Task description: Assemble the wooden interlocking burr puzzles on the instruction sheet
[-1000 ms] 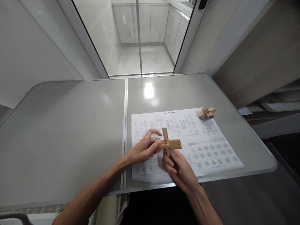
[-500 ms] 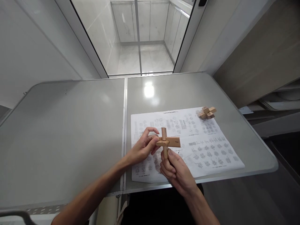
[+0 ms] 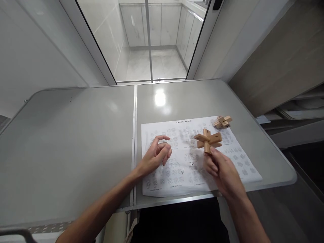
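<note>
A wooden interlocking puzzle (image 3: 208,139), its pieces crossing one another, is held above the printed sheet by my right hand (image 3: 220,168). The thumb and fingers pinch its lower end. Dark marks show on some of its pieces. My left hand (image 3: 157,152) hovers over the left part of the sheet, holding nothing, its fingers curved and apart. Beneath both hands lies the white instruction sheet (image 3: 174,182), printed with rows of small diagrams. A second wooden puzzle (image 3: 222,122), likewise made of crossed pieces, rests at the sheet's far right corner.
The grey table (image 3: 101,135) has a metal seam (image 3: 134,135) running front to back, left of the sheet. A glass door (image 3: 164,60) stands behind the table's far edge. Shelves (image 3: 298,108) are at the right.
My left hand has let go of the wooden puzzle. My right hand has carried it right and slightly away from me, turning it so that more crossed pieces show.
</note>
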The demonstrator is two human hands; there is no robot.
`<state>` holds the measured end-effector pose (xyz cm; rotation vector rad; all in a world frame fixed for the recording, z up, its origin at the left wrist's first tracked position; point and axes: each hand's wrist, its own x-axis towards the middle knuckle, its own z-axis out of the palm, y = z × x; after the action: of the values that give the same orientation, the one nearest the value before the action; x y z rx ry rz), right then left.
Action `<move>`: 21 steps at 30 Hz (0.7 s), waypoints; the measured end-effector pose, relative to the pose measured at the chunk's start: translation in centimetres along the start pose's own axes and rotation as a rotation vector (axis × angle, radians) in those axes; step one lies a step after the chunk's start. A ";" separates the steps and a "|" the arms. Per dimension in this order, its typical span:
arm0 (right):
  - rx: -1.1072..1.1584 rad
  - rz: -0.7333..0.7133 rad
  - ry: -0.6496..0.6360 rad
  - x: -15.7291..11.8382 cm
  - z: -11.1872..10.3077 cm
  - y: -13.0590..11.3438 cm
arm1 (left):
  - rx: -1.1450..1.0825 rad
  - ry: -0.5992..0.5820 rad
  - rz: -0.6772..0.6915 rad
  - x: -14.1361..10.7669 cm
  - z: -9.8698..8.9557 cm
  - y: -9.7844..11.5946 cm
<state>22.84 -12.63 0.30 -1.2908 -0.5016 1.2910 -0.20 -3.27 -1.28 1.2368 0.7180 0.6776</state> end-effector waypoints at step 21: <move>-0.313 -0.145 0.320 5.4 -8.3 -2.1 | 0.095 0.008 -0.036 -0.1 0.0 0.2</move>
<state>32.44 -10.78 -2.22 -1.6550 -0.5713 0.8847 -0.29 -3.32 -1.07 1.3055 0.7848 0.6251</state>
